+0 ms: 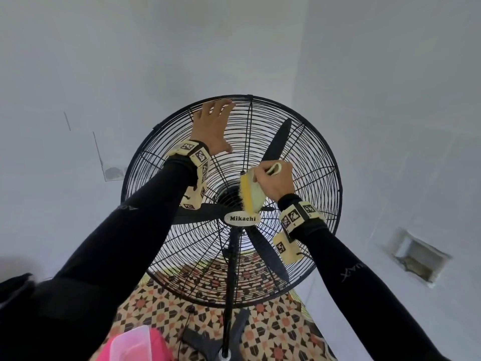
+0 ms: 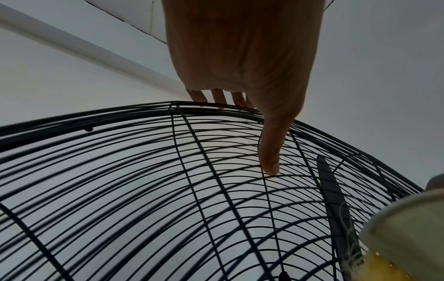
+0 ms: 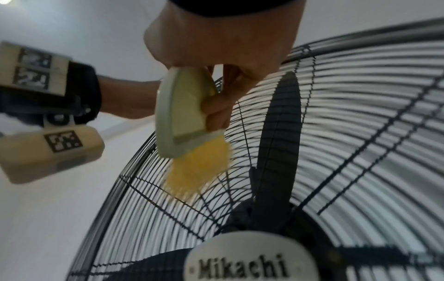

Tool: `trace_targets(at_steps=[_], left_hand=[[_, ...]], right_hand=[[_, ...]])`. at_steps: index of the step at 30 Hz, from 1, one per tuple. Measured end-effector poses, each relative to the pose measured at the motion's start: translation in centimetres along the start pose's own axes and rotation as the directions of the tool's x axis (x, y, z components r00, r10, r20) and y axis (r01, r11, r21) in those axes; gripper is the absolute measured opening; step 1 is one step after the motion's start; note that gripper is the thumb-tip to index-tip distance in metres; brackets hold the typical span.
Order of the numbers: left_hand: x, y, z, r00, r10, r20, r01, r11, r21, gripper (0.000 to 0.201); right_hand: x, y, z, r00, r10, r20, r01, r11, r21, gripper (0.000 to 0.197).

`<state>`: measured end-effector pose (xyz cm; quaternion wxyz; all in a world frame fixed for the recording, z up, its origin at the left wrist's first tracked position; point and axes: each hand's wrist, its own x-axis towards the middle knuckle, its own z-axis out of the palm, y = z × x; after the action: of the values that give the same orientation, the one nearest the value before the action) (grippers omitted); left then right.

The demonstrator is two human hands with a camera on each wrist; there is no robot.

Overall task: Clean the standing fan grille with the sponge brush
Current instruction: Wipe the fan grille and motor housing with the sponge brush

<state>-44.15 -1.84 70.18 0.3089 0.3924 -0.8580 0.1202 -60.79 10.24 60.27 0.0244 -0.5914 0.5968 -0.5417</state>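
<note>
While the left hand (image 1: 212, 126) lies flat and open on the grille (image 1: 307, 157) top, the right hand (image 1: 273, 182) grips the brush (image 1: 251, 194) against wires just above the badge (image 1: 242, 218). Hard scrubbing could tip the fan or snag bristles.

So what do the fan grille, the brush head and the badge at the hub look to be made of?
Fan grille: thin black-coated wire, probably metal, with a slight sheen. Sponge brush: pale, smooth, plastic-looking body, yellow porous sponge strip, fine pale bristles. Badge: glossy white oval printed "Mikachi"; plastic or painted metal, cannot tell.
</note>
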Motion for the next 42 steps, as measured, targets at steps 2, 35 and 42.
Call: trace_targets(at_steps=[2, 35, 42], left_hand=[[-0.1, 0.0, 0.0, 1.0, 0.0, 0.001, 0.0, 1.0, 0.01, 0.121], [-0.2, 0.2, -0.6, 1.0, 0.008, 0.026, -0.009, 1.0, 0.02, 0.121], [0.0, 0.2, -0.4, 1.0, 0.011, 0.015, -0.011, 1.0, 0.015, 0.12]], right_hand=[[-0.6, 0.2, 0.7, 0.997, 0.038, 0.066, -0.038, 0.999, -0.005, 0.028], [-7.7, 3.7, 3.7, 0.876, -0.465, 0.128, 0.483, 0.841, -0.244, 0.027], [-5.3, 1.1, 3.6, 0.894, -0.441, -0.077, 0.407, 0.873, -0.267, 0.012]])
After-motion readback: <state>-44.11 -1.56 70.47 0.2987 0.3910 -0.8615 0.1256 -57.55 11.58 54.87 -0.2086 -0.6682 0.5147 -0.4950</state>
